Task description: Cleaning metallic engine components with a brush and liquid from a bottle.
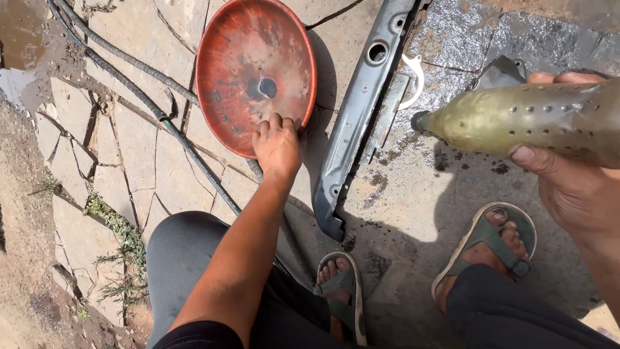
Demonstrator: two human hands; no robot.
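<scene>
The round bowl point(255, 71) at far left is rusty orange-red, mottled with grey smudges. The bottle point(523, 119) at right is murky olive-green, dotted with small bumps. The metal bar point(358, 110) between them is dull grey; the sandals point(494, 242) nearby are grey-green.

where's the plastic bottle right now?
Head view, right side: the plastic bottle lies sideways in the right hand, its neck pointing left toward the grey metal bar.
</scene>
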